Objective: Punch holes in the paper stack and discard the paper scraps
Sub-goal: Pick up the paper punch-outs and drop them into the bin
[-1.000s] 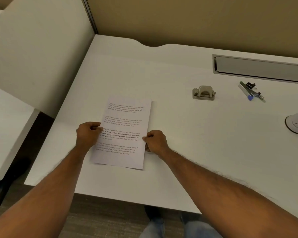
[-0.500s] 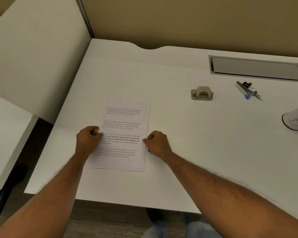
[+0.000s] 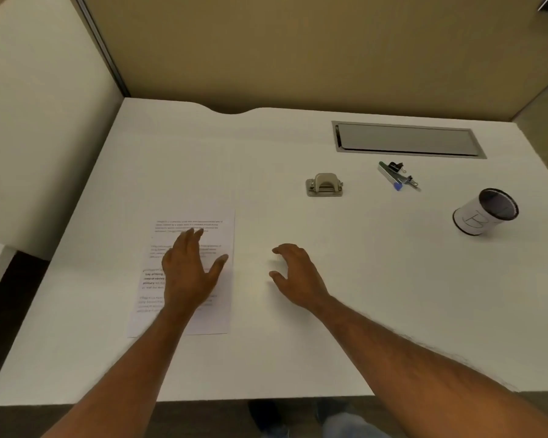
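A printed paper stack [image 3: 217, 222] lies flat on the white desk [image 3: 298, 343] at the left. My left hand [image 3: 190, 273] is spread over the middle of the stack, fingers apart, holding nothing. My right hand [image 3: 298, 276] hovers to the right of the stack, off the paper, fingers curled apart and empty. A small metal hole punch [image 3: 324, 185] sits farther back, beyond my right hand. A white cup [image 3: 484, 211] with a dark inside stands at the right.
A stapler with a blue tip and binder clips [image 3: 397, 176] lie right of the punch. A recessed metal cable tray [image 3: 405, 140] is set into the desk's back right. Partition walls [image 3: 45, 121] close the left and back sides.
Both hands let go of the paper's side edges. The left hand opened and moved onto the sheet's middle; the right hand opened and moved right, off the paper. The camera tilted up.
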